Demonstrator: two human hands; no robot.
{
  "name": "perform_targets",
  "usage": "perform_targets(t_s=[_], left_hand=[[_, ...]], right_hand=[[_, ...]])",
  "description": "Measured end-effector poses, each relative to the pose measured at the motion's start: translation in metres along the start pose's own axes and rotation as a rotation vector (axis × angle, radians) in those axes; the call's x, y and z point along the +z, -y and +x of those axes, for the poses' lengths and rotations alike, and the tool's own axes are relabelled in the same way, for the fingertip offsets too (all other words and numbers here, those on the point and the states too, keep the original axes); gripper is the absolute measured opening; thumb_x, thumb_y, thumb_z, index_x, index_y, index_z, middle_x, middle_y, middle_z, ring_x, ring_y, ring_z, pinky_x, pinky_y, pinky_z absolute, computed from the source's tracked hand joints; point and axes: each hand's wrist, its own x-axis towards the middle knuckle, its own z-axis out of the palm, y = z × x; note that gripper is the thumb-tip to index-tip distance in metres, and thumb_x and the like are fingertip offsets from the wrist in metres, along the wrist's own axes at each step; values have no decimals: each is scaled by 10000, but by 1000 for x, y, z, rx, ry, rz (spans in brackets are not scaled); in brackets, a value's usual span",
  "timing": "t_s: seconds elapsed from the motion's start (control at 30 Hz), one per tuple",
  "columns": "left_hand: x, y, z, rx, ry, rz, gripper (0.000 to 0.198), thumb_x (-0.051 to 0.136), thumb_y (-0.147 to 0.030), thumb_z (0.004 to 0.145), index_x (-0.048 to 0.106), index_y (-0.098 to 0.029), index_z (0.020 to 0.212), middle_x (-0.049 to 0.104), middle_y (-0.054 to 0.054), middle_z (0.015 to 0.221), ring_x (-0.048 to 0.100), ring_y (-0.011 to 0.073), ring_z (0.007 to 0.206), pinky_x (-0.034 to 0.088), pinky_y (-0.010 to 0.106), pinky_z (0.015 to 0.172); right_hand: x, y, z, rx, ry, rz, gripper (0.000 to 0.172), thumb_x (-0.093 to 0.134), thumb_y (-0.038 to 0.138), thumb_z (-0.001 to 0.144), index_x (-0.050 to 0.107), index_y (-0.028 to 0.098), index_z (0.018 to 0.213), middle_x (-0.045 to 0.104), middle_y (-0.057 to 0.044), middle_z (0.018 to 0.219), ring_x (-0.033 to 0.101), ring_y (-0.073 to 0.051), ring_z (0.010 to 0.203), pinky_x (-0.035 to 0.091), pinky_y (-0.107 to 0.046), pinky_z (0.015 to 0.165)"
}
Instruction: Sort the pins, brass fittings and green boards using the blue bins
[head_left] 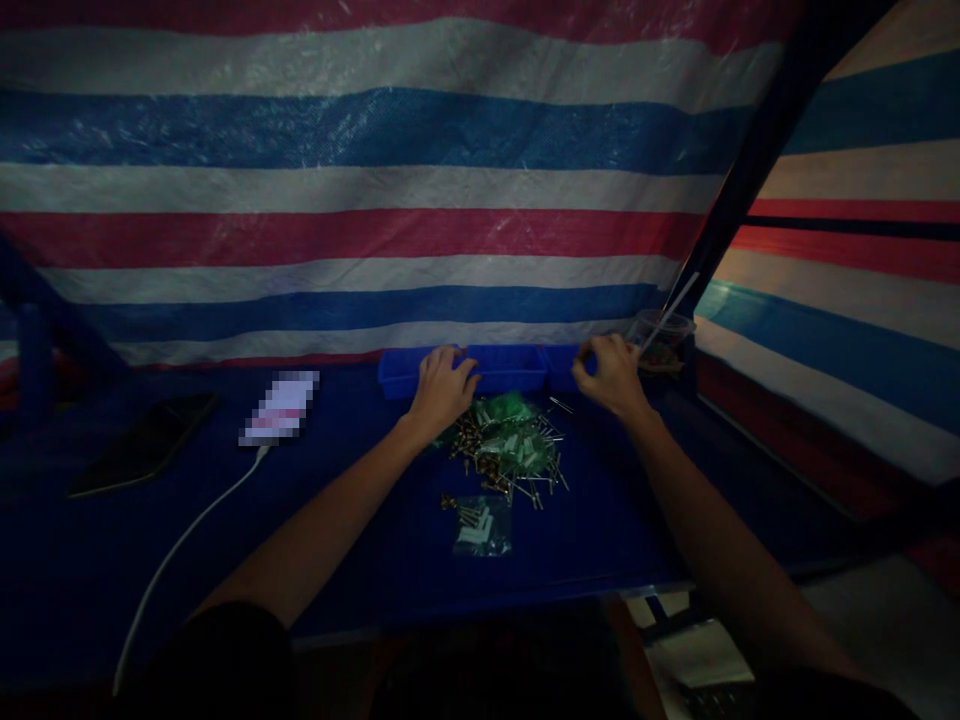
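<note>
My left hand (442, 390) is over the front edge of a long blue tray (517, 380), its fingers curled in toward the thumb. Whatever it may hold does not show. To the right, my right hand (611, 372) hovers by the smaller blue bin (562, 370), thumb and forefinger bent into a ring; I cannot make out anything in the pinch. Between and below my hands lies a pile of brass-coloured fasteners (466, 438), slim silver pins (536, 490) and green plastic wrapping (514, 430). Nearer me is a small clear bag (484, 527) with white pieces and screws inside.
A lit phone (279, 408) with a white cable (191, 530) lies on the blue tabletop (360, 540) at left, beside a dark phone (146, 440). A clear tub (664, 340) stands behind my right hand. Striped sheeting (375, 190) hangs behind the table.
</note>
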Motion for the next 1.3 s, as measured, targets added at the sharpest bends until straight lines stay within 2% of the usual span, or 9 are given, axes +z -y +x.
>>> perform_targets(t_s=[0.1,0.27,0.33,0.43,0.5,0.57,0.7,1.03,1.3], left_hand=[[-14,-5,-26,47,72,-123,319,447,-374,921,585,-181,1134,554,100,1109,466,259,1111,407,403,932],[-27,-1,-46,-64,199,-114,464,395,-503,914,531,-183,1222,544,115,1189,495,289,1098,440,456,906],[-28,8,-43,-102,132,-51,478,387,-497,918,513,-178,1251,513,126,1246,472,300,1145,427,461,937],[-23,26,-39,-154,37,48,506,408,-473,912,470,-166,1309,458,158,1315,397,335,1234,392,487,981],[-17,39,-37,-154,42,71,510,427,-458,904,479,-143,1302,472,175,1296,374,350,1255,361,503,1010],[-11,48,-37,-137,63,53,500,447,-449,894,505,-119,1266,506,178,1245,395,344,1237,337,502,1032],[-5,54,-37,-129,57,-18,478,462,-446,880,519,-123,1228,536,156,1181,467,305,1155,350,482,1026],[11,64,-21,-127,20,-43,476,548,-407,812,511,-118,1189,538,157,1148,459,314,1149,378,463,1011],[6,62,-21,-145,29,-6,425,529,-424,828,522,-148,1152,564,135,1118,494,304,1117,358,491,1010]], right_hand=[[-1,6,-9,-5,27,30,81,481,248,772,534,187,771,629,-58,783,534,-224,832,304,-382,818],[21,24,-21,42,196,80,62,471,239,755,511,202,725,585,-48,707,504,-202,724,326,-321,674],[27,30,-21,50,194,108,111,475,276,776,543,195,805,600,-73,787,513,-220,772,354,-324,682],[29,34,-20,77,84,80,407,513,446,804,551,178,1108,576,-142,1079,502,-300,1001,391,-396,801],[32,32,-19,103,54,36,612,501,571,803,463,211,1296,492,-164,1262,439,-353,1152,366,-478,896],[38,28,-18,85,119,1,661,450,624,820,409,253,1365,443,-148,1355,373,-371,1249,290,-553,983],[54,21,-18,34,253,-24,567,367,552,895,423,252,1372,484,-104,1375,312,-354,1322,154,-618,1052],[74,18,0,51,170,8,397,363,385,944,534,243,1273,568,-106,1298,469,-272,1209,201,-568,1045],[73,10,1,0,136,73,379,414,396,929,552,244,1248,595,-108,1268,487,-259,1200,227,-525,1024]])
